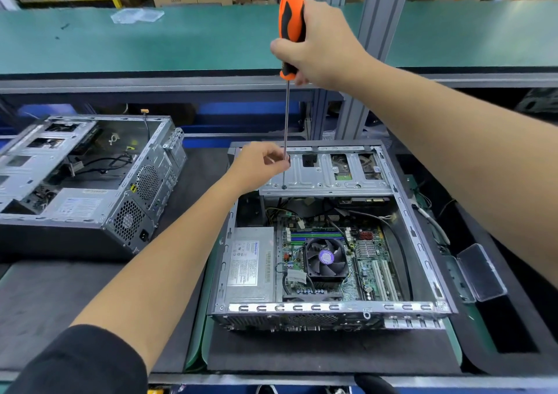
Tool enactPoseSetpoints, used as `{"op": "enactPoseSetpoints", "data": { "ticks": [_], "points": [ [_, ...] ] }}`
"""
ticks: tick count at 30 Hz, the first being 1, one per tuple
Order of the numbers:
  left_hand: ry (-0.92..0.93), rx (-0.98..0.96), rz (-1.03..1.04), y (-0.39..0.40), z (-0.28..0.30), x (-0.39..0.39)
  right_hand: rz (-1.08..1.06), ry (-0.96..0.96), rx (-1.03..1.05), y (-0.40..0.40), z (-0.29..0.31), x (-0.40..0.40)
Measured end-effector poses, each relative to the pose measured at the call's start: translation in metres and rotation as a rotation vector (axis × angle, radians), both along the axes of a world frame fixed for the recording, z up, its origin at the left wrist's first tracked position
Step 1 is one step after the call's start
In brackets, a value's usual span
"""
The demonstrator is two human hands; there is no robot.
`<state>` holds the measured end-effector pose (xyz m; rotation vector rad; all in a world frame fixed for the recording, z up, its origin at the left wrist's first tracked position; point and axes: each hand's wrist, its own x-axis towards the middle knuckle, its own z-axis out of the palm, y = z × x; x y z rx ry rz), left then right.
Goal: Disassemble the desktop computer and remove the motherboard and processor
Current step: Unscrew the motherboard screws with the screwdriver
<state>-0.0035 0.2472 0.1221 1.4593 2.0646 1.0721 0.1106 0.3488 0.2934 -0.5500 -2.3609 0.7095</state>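
Right hand gripping orange-and-black screwdriver, left fingers pinching its shaft above silver drive cage. Could easily cam out if tilted, probably stripping the screw.

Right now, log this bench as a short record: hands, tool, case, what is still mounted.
right hand: grips the screwdriver by its orange handle, shaft upright
left hand: pinches the shaft low down, steadying it
tip: on a screw in the drive cage
case: lying open, side panel off
motherboard: still mounted
fan: sits over the processor, which is hidden
power supply: in place, left of the board
second case: open, to the left
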Motion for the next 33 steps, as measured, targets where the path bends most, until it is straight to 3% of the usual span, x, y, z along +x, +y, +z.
{"op": "enactPoseSetpoints", "data": {
  "ticks": [3, 11, 33],
  "points": [
    [0.038, -0.148, -0.051, -0.003, -0.016, -0.002, -0.007, 0.008, 0.020, 0.000, 0.002, 0.001],
    [0.200, -0.175, -0.065, 0.003, -0.024, 0.002, 0.022, 0.022, 0.019, -0.002, 0.008, 0.003],
    [0.152, -0.165, -0.059, 0.001, -0.027, 0.002, 0.015, 0.034, 0.074, -0.002, 0.012, 0.003]
  ]
}}
